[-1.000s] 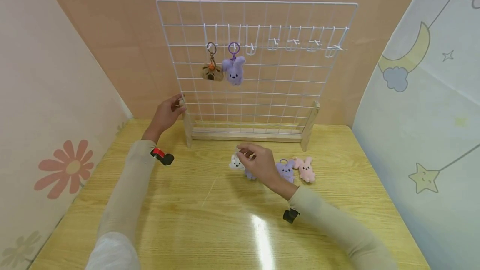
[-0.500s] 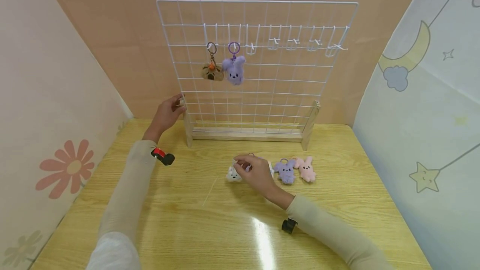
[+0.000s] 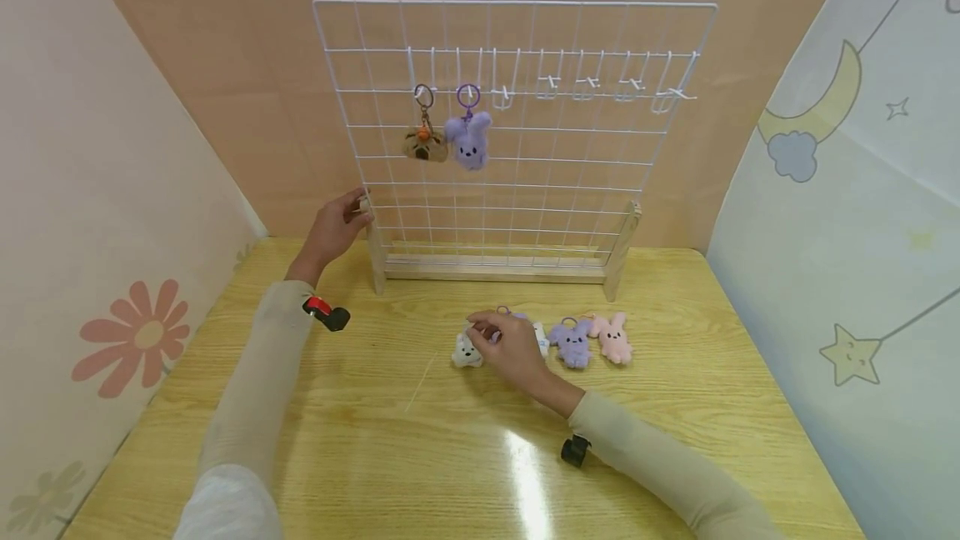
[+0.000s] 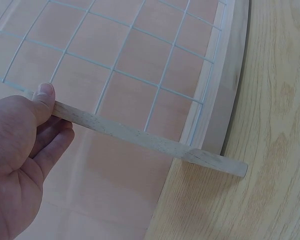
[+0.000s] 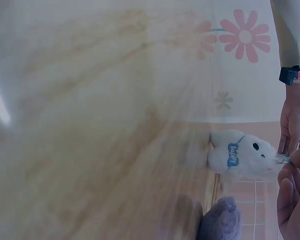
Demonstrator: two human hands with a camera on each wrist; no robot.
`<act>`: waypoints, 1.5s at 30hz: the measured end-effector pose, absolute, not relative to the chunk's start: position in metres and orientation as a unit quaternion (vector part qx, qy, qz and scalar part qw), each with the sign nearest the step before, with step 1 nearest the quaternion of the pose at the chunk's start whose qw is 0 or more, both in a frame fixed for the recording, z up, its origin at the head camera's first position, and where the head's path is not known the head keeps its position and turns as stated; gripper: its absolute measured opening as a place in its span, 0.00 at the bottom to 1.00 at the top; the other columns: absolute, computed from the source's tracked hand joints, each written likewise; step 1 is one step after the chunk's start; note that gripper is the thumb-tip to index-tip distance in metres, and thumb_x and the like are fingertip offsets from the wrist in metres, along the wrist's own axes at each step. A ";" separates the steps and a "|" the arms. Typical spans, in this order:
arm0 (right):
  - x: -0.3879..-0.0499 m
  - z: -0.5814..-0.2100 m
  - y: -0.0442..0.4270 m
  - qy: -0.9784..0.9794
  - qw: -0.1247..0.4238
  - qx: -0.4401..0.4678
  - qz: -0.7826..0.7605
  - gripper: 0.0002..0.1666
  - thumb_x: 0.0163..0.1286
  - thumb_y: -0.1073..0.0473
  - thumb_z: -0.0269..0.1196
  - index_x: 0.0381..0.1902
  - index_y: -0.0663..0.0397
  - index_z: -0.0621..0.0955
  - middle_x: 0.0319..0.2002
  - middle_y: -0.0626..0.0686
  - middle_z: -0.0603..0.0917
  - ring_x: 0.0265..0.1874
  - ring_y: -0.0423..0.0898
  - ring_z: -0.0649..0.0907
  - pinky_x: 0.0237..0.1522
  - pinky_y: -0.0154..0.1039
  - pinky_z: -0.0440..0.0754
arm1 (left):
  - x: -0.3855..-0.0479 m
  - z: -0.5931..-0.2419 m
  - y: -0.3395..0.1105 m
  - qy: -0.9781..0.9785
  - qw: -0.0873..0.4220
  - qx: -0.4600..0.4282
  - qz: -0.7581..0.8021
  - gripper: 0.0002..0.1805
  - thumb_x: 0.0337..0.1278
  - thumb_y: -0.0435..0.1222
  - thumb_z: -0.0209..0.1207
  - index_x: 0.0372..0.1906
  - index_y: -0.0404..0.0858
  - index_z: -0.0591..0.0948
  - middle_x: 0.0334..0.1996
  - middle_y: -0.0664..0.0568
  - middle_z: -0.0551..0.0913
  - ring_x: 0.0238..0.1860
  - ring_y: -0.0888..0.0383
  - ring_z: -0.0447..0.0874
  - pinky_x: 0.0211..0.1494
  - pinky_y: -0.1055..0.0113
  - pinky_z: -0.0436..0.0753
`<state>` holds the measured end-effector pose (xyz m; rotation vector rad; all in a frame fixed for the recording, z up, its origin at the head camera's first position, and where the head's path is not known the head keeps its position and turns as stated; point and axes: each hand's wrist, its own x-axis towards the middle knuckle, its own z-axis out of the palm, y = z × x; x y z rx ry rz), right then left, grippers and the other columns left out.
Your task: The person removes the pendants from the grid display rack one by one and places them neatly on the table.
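Note:
My left hand point(image 3: 333, 227) grips the top of the wooden post point(image 4: 125, 132) at the left end of the white wire grid rack point(image 3: 510, 187). In the left wrist view the thumb lies over the post's end, with fingers beneath. Near the table's middle, my right hand point(image 3: 513, 348) pinches the small ring point(image 5: 282, 159) atop a white plush keychain point(image 3: 467, 352). In the right wrist view this plush has dark eyes and a blue tag, and its feet are at the tabletop. Part of a purple plush point(image 5: 221, 220) shows beside it; my hand partly hides it in the head view.
Right of my right hand lie another white plush point(image 3: 541, 342), a purple plush keychain point(image 3: 573, 344) and a pink one point(image 3: 615, 340). A brown keychain point(image 3: 424, 146) and a purple plush keychain point(image 3: 470, 144) hang from hooks. Several bare white hooks point(image 3: 588, 86) continue rightward.
My right hand has come slightly nearer to me, lowering the white plush keychain to the table. The left hand stays on the post.

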<state>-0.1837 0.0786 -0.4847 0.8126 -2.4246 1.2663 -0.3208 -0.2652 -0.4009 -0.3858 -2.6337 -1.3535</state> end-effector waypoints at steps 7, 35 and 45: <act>-0.200 -0.487 0.080 -0.845 0.138 0.291 0.428 0.09 0.71 0.61 0.68 0.46 0.58 0.89 0.32 0.49 0.90 0.26 0.36 0.84 0.24 0.29 0.82 | -0.321 -0.401 -0.266 -0.878 0.080 -0.132 -0.452 0.32 0.78 0.36 0.54 0.78 0.30 0.60 0.70 0.31 0.71 0.67 0.36 0.74 0.67 0.43 0.77; -0.239 -0.497 0.080 -0.876 0.102 0.283 0.377 0.09 0.69 0.60 0.71 0.46 0.53 0.90 0.34 0.49 0.91 0.31 0.42 0.86 0.28 0.33 0.80 | -0.320 -0.401 -0.265 -0.876 0.077 -0.131 -0.458 0.31 0.78 0.35 0.54 0.79 0.32 0.61 0.71 0.33 0.70 0.69 0.37 0.74 0.67 0.45 0.77; -0.245 -0.501 0.080 -0.887 0.071 0.271 0.367 0.09 0.71 0.58 0.69 0.47 0.52 0.90 0.35 0.48 0.91 0.34 0.43 0.86 0.36 0.38 0.85 | -0.320 -0.401 -0.265 -0.875 0.074 -0.132 -0.460 0.31 0.78 0.35 0.54 0.78 0.31 0.61 0.70 0.32 0.71 0.69 0.37 0.73 0.68 0.45 0.77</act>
